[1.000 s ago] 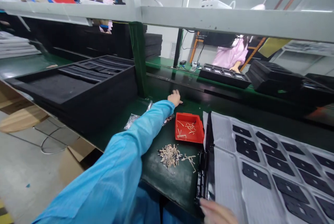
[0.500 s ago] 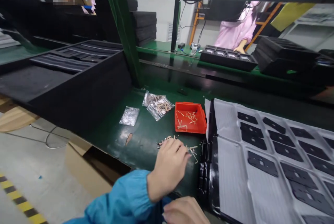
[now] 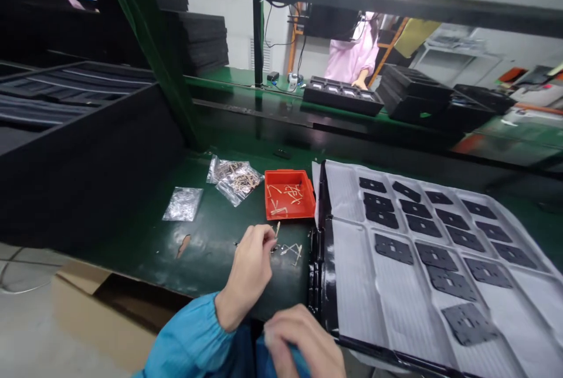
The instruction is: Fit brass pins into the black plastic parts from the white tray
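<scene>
Pinching one small tan strip (image 3: 277,229) between fingertips, the left hand (image 3: 248,269) hovers over scattered strips (image 3: 291,250) on the green bench (image 3: 206,243), near the orange tray (image 3: 289,202). The right hand (image 3: 303,343) curls loosely below, apparently holding nothing. Picking seems underway; next likely needs careful placement on the sheet (image 3: 352,284) to the right.

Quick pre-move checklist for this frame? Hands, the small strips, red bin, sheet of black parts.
1. Left hand has a strip: ok, one small tan strip sticks up from its fingertips.
2. Loose strips within reach: ok, they lie on the green bench just right of that hand.
3. Red bin unobstructed: ok, open top, a few strips inside, nothing over it.
4. Right hand free: cannot tell, it is curled at the bench edge and its palm is hidden.
5. Black parts seated on the white sheet: ok, in rows, flat.
</scene>
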`<state>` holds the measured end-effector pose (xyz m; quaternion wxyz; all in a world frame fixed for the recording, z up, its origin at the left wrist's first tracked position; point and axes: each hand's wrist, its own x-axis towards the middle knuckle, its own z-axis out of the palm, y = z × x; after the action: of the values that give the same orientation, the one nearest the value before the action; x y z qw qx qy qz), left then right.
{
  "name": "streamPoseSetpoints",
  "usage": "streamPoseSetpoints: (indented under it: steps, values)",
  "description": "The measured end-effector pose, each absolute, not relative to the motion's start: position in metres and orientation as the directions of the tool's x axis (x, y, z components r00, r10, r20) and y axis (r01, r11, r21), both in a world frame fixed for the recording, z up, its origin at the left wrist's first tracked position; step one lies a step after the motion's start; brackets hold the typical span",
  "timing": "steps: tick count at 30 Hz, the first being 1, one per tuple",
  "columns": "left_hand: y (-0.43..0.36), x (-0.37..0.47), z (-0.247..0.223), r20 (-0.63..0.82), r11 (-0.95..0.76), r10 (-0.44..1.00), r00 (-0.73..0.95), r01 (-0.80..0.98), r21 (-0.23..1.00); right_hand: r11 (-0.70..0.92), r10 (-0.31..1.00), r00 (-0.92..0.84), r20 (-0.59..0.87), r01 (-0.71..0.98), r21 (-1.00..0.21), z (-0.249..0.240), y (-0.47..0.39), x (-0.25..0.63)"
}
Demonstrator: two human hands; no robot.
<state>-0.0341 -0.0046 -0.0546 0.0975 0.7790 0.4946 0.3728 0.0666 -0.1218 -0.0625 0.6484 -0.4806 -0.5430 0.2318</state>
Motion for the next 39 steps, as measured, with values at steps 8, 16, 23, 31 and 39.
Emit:
streamPoseSetpoints:
  steps: [8,16,23,31,39]
  values:
    - [-0.008,-0.072,-0.046,0.673,-0.748,0.608,0.421,0.587,0.31,-0.103,0.966,0.203,-0.159,-0.261,-0.96,-0.05,-0.076,0.063]
    - [-0.007,-0.088,-0.049,0.744,-0.76,0.528,0.409,0.619,0.199,-0.239,0.958,0.047,-0.283,-0.411,-0.88,-0.045,-0.058,0.058]
    - [-0.005,-0.092,-0.051,0.745,-0.754,0.527,0.409,0.63,0.187,-0.255,0.958,0.021,-0.287,-0.401,-0.88,-0.04,-0.057,0.057]
    - [-0.021,-0.094,-0.041,0.629,-0.672,0.693,0.352,0.632,0.386,-0.184,0.969,0.094,-0.229,-0.345,-0.92,-0.049,-0.059,0.057]
    - [-0.033,-0.084,-0.037,0.173,-0.179,0.983,0.056,0.152,0.972,-0.067,0.984,0.148,-0.098,-0.198,-0.978,-0.051,-0.055,0.046]
